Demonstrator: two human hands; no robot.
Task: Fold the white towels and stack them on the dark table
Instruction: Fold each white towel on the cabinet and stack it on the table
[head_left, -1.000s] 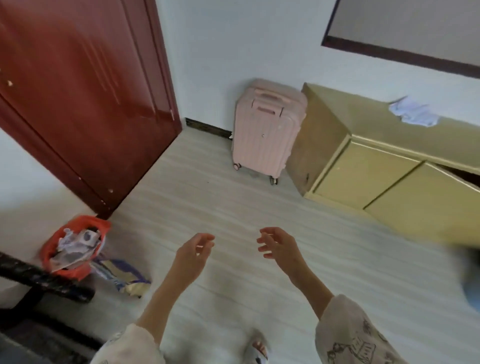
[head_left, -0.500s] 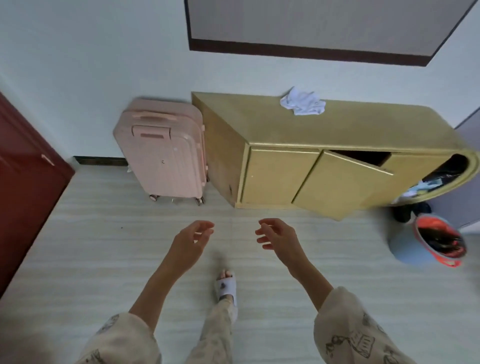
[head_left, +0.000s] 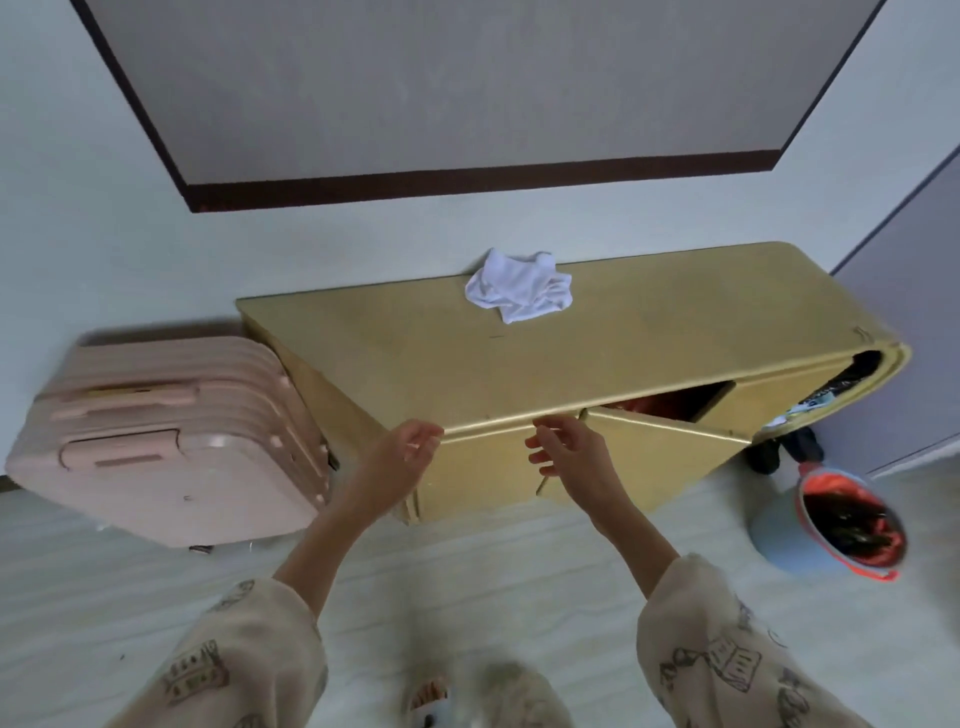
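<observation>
A crumpled white towel (head_left: 519, 292) lies on top of a low yellow cabinet (head_left: 426, 364), near its back edge against the wall. My left hand (head_left: 400, 457) and my right hand (head_left: 569, 452) are both raised in front of the cabinet's front edge, palms facing each other, fingers loosely curled and holding nothing. The towel is well beyond both hands. No dark table is in view.
A pink suitcase (head_left: 171, 441) stands left of the cabinet. One cabinet door (head_left: 670, 441) hangs ajar on the right. A blue bin with an orange liner (head_left: 841, 525) sits on the floor at right. The pale floor (head_left: 467, 571) lies under my feet.
I have turned right and moved closer to the cabinet; the red door has left the view. The cabinet and towel now fill the centre. Both hands stay raised and empty.
</observation>
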